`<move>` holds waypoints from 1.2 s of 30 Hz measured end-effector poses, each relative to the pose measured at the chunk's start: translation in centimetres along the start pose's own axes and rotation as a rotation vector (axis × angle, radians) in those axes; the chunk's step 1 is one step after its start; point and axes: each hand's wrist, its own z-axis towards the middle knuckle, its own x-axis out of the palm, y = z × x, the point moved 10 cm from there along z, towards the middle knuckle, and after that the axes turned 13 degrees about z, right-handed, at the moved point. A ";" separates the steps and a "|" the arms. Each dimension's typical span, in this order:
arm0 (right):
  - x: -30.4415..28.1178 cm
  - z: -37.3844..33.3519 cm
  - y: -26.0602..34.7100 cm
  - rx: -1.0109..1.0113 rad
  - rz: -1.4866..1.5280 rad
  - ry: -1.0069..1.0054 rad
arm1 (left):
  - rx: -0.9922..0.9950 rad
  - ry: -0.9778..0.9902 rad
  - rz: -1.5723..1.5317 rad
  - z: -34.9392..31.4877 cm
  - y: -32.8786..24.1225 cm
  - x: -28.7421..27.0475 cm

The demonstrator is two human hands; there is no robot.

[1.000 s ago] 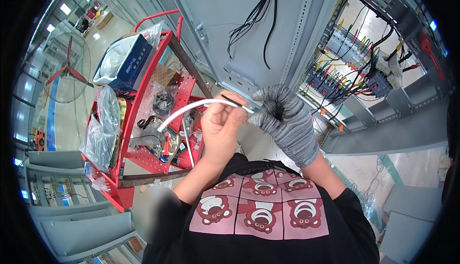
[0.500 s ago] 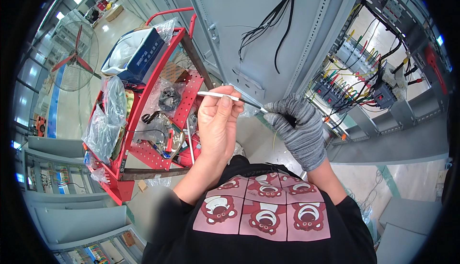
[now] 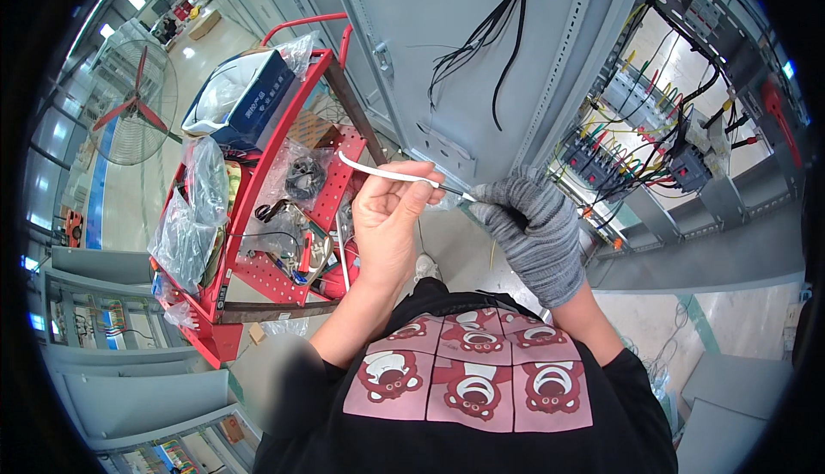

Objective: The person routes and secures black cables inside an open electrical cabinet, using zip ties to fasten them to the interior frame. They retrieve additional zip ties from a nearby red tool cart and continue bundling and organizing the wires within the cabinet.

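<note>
My left hand (image 3: 387,225) is bare and pinches a thin white flexible tube (image 3: 365,167) between thumb and fingers. The tube's free end curves up past the hand to the left. From the other side of the fingers a short black wire (image 3: 452,190) runs towards my right hand (image 3: 528,225), which wears a grey striped knit glove. A small pale bit shows on the wire at the gloved fingertips, which are closed round that end. Whether the wire runs inside the white tube is hidden by my left fingers.
At left stands a red tool cart (image 3: 232,276) with a blue box (image 3: 239,100), plastic bags and tools. Ahead, a grey cabinet door (image 3: 464,10) has black cables (image 3: 494,31) hanging over it. Wired breakers (image 3: 593,160) fill the open cabinet at right. A fan (image 3: 133,104) is far left.
My left hand has moved slightly right, closer to the gloved hand, and less black wire shows between them. More white tube now sticks out to the left, and it bends upward.
</note>
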 end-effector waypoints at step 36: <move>5.8 -0.3 -4.6 0.162 0.237 0.412 | -0.044 -0.584 -0.246 5.3 2.0 -25.3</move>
